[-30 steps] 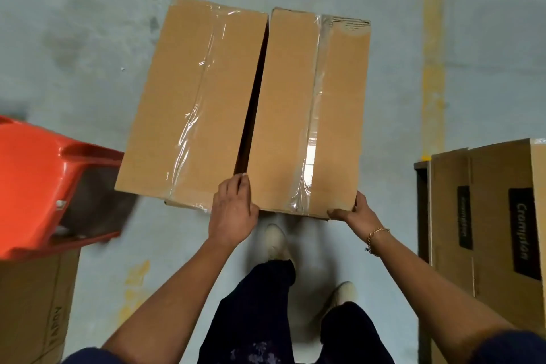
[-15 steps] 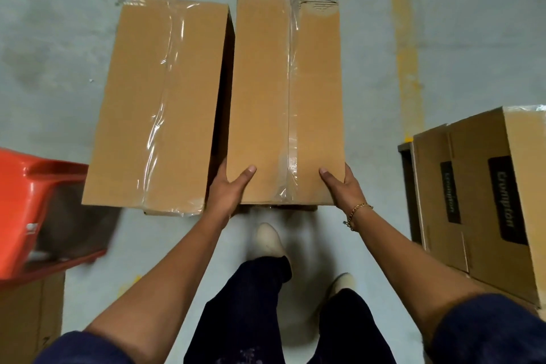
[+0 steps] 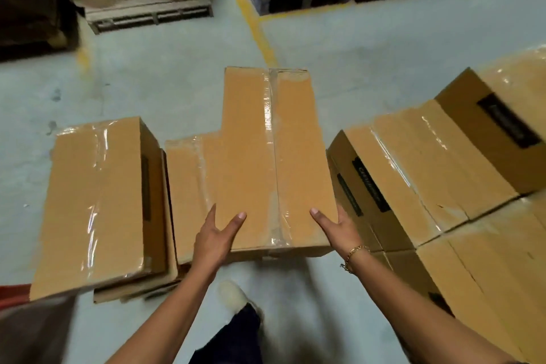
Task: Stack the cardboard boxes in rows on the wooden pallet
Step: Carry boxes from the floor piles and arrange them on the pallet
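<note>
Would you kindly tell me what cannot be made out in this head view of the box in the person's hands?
- Head view: most fingers of the left hand and right hand are hidden by the taped brown cardboard box.
- Print on the black label of the stacked brown boxes is blurred.
- The red object is cut off by the left edge.
- What those boxes stand on is hidden by them.

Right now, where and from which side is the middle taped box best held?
Grip the middle taped box at its near short end, hands at the two corners, thumbs on top, coming from the person's side. The low left box and the right stack crowd its long sides; this end is open. The left hand and right hand hold it so.
</note>
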`<action>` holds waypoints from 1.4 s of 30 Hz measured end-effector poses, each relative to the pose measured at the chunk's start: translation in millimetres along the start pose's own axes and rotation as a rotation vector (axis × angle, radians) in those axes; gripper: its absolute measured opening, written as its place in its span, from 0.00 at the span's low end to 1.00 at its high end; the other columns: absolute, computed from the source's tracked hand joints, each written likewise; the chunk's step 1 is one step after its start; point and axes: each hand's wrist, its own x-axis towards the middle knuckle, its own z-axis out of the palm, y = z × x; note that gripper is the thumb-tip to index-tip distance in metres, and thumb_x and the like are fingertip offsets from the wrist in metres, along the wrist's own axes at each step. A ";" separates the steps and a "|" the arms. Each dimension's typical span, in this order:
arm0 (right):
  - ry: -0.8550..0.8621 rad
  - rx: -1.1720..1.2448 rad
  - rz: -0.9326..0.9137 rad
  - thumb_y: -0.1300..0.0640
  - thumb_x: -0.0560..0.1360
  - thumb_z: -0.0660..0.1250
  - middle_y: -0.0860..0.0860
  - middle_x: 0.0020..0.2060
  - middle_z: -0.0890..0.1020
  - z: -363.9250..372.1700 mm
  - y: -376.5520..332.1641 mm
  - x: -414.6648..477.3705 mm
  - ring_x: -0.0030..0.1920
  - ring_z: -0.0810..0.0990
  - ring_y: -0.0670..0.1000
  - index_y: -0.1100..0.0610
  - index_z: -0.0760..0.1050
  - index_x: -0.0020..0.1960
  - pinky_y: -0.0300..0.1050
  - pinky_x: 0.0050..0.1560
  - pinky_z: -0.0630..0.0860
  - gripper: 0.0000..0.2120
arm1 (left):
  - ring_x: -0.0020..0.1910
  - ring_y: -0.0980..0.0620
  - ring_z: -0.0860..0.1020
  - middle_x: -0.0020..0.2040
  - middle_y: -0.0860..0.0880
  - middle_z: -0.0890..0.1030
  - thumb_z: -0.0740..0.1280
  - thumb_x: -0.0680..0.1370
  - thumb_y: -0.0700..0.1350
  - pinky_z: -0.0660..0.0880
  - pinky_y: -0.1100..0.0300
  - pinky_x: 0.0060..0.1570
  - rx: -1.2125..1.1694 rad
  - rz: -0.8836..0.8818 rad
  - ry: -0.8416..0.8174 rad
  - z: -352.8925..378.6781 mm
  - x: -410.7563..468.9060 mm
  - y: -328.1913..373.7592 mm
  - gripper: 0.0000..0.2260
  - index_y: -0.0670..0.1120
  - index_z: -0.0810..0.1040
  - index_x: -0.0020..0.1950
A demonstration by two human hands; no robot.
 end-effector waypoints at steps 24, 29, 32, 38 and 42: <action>0.565 0.292 0.154 0.40 0.75 0.70 0.46 0.58 0.82 -262.8 109.6 -146.2 0.57 0.79 0.51 0.48 0.72 0.70 0.46 0.58 0.75 0.27 | 0.62 0.47 0.79 0.68 0.51 0.79 0.68 0.72 0.71 0.76 0.46 0.63 0.388 0.418 -0.538 236.7 -119.1 174.1 0.37 0.57 0.68 0.77; 0.623 0.360 0.263 0.36 0.73 0.70 0.49 0.64 0.80 -251.5 85.1 -105.6 0.63 0.77 0.55 0.49 0.67 0.75 0.50 0.64 0.73 0.35 | 0.61 0.49 0.80 0.66 0.53 0.81 0.68 0.71 0.73 0.76 0.48 0.63 0.483 0.453 -0.620 247.0 -62.6 222.8 0.36 0.60 0.69 0.76; 0.658 0.419 0.286 0.36 0.72 0.70 0.50 0.67 0.78 -245.9 64.2 -87.6 0.66 0.75 0.56 0.50 0.65 0.76 0.50 0.66 0.71 0.37 | 0.60 0.51 0.80 0.65 0.55 0.81 0.67 0.65 0.78 0.76 0.48 0.63 0.534 0.478 -0.672 248.8 -33.7 252.4 0.41 0.60 0.70 0.74; 0.758 0.542 0.352 0.35 0.71 0.71 0.52 0.73 0.72 -244.7 26.0 -45.1 0.72 0.70 0.58 0.50 0.61 0.79 0.54 0.70 0.68 0.42 | 0.74 0.46 0.70 0.78 0.49 0.68 0.68 0.72 0.72 0.68 0.54 0.67 0.656 0.535 -0.745 274.4 11.6 323.9 0.43 0.54 0.60 0.82; 0.837 0.603 0.373 0.38 0.74 0.70 0.53 0.74 0.69 -258.6 13.3 -14.1 0.73 0.68 0.59 0.52 0.60 0.79 0.54 0.71 0.65 0.40 | 0.71 0.48 0.73 0.75 0.51 0.72 0.69 0.76 0.65 0.69 0.60 0.60 0.668 0.584 -0.823 305.2 40.3 363.3 0.37 0.53 0.62 0.80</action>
